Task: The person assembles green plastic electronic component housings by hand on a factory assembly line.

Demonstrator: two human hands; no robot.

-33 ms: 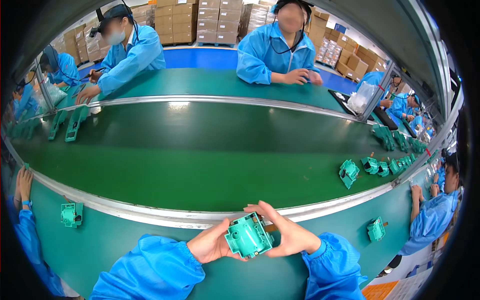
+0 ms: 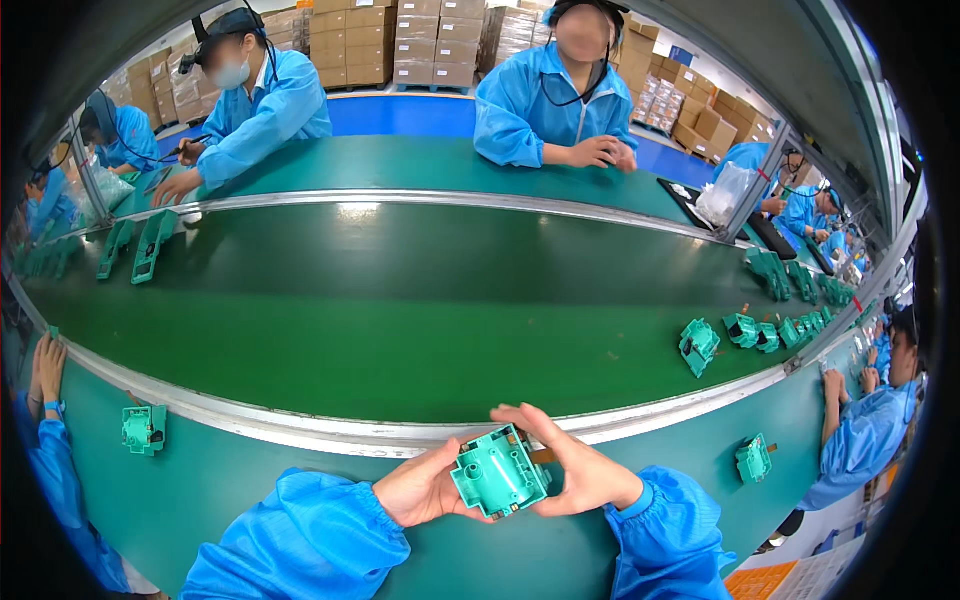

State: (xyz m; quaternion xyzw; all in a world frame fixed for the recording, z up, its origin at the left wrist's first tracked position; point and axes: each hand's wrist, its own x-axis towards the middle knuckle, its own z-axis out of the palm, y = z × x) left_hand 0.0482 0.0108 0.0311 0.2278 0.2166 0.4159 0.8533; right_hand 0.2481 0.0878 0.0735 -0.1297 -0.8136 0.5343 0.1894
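Observation:
A green plastic housing point(image 2: 500, 472), box-like with round bosses and small dark and brass-coloured parts along its edges, is held up over the near worktop. My left hand point(image 2: 425, 487) grips its left side, thumb along the edge and fingers underneath. Around the right side curves my right hand point(image 2: 575, 465), its thumb at the lower right corner and its fingers by the top edge. A short brown strip point(image 2: 543, 456) sticks out between the housing and my right palm. The housing's underside is hidden.
Similar green housings lie on the worktop at left point(image 2: 144, 430) and right point(image 2: 754, 458). Several more point(image 2: 699, 347) sit on the green conveyor belt point(image 2: 350, 340), behind a metal rail point(image 2: 300, 428). Longer green casings point(image 2: 153, 246) stand at far left. Co-workers in blue sit around the line.
The green housing has shifted very slightly to the right in my hands. Across the belt, a co-worker's hands have come closer together.

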